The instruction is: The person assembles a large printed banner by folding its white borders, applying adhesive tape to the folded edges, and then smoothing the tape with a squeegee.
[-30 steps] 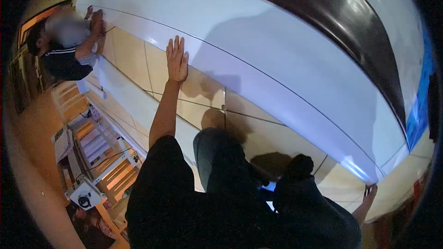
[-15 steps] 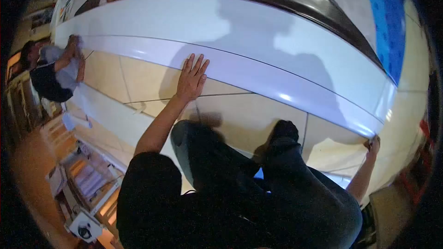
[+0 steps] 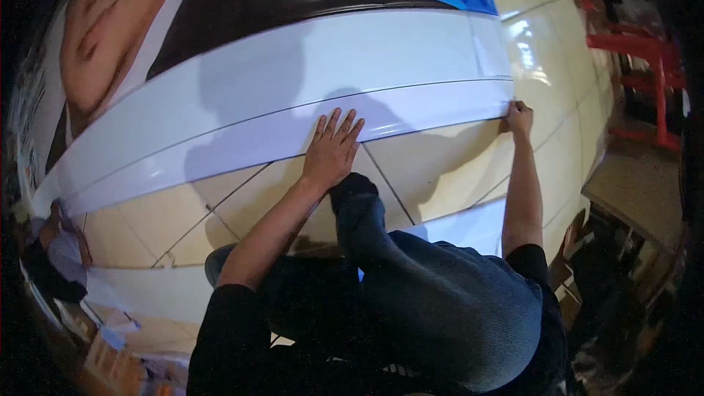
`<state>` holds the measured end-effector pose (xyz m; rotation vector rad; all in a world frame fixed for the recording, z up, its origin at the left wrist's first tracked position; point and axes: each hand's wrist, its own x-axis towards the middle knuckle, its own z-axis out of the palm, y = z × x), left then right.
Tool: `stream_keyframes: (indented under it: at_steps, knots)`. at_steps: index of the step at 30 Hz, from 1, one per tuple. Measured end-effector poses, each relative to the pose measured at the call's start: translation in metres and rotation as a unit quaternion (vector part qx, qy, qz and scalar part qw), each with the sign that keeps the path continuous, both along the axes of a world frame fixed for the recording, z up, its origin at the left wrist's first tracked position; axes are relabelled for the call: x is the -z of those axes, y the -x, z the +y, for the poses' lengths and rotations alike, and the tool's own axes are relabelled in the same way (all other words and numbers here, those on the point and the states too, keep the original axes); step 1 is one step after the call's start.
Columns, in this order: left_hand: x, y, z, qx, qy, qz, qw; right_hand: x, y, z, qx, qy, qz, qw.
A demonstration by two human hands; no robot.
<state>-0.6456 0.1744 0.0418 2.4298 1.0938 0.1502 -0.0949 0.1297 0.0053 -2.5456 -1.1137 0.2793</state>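
A large printed sheet (image 3: 352, 51) lies on the tiled floor, with a white border and a folded strip (image 3: 257, 128) along its near edge. My left hand (image 3: 332, 150) is flat with fingers spread, its fingertips on the strip and its palm over the near edge. At the strip's right end, my right hand (image 3: 519, 117) is closed, pinching the corner of the sheet.
A co-worker (image 3: 55, 249) crouches at the far left, with a hand at the strip's other end. On the right stands a red chair (image 3: 653, 66) beside dark clutter. A white strip (image 3: 147, 293) lies on the floor near my legs.
The view has turned to the right, so the sheet's right end and my right hand appear nearer the middle. More of the red chair shows. My right hand still holds the corner.
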Motion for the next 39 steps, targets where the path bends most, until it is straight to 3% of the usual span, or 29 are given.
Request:
stream_keyframes:
  at_steps: [2, 4, 10, 12, 13, 14, 15, 16, 17, 18, 19, 23, 27, 35, 39]
  knots:
    - [-0.002, -0.028, 0.003, -0.001, -0.008, 0.0, 1.0, 0.013, -0.013, -0.003, -0.009, 0.04, -0.072, 0.997]
    - [-0.002, -0.05, 0.003, -0.001, -0.038, -0.003, 0.999, -0.017, 0.02, 0.002, -0.015, 0.04, -0.136, 0.99]
    - [0.004, -0.108, 0.011, 0.026, -0.038, -0.009, 0.999, -0.036, 0.047, 0.009, 0.03, 0.114, -0.145, 0.982]
    - [0.007, -0.122, 0.011, 0.025, -0.037, -0.017, 0.999, -0.044, 0.06, 0.01, 0.054, 0.083, -0.223, 0.97]
    - [0.008, -0.128, 0.011, 0.021, -0.04, -0.025, 0.999, -0.053, 0.08, 0.014, 0.023, 0.023, -0.266, 0.963]
    - [0.008, -0.134, 0.011, 0.019, -0.043, -0.033, 0.998, -0.066, 0.098, 0.019, -0.082, -0.028, -0.148, 0.985]
    - [0.005, -0.138, 0.012, 0.018, -0.021, -0.038, 0.999, -0.047, 0.122, 0.016, -0.186, -0.11, -0.137, 0.967]
    - [0.005, -0.142, 0.014, 0.02, -0.021, -0.043, 0.999, -0.028, 0.15, 0.006, -0.233, -0.06, -0.106, 0.965]
    - [0.006, -0.145, 0.015, 0.026, -0.028, -0.013, 0.999, -0.05, 0.191, 0.012, -0.389, 0.053, -0.108, 0.914]
    - [0.007, -0.146, 0.014, 0.031, -0.033, 0.018, 0.999, -0.042, 0.221, 0.011, -0.419, -0.011, -0.079, 0.904]
    - [0.003, -0.146, 0.015, 0.048, -0.031, 0.056, 0.997, -0.038, 0.236, 0.011, -0.444, 0.028, -0.041, 0.894]
    - [0.011, -0.147, 0.011, 0.017, -0.023, -0.017, 0.999, -0.042, 0.215, 0.014, -0.419, 0.077, -0.072, 0.902]
    - [0.009, -0.152, 0.01, 0.01, -0.028, -0.005, 1.0, -0.035, 0.155, 0.018, -0.385, 0.08, -0.125, 0.911]
    - [0.009, -0.153, 0.01, 0.005, -0.04, -0.04, 0.998, -0.031, 0.101, 0.019, -0.288, 0.041, -0.116, 0.95]
    - [0.007, -0.154, 0.011, -0.003, -0.058, -0.03, 0.998, -0.029, 0.083, 0.019, -0.292, 0.017, -0.08, 0.953]
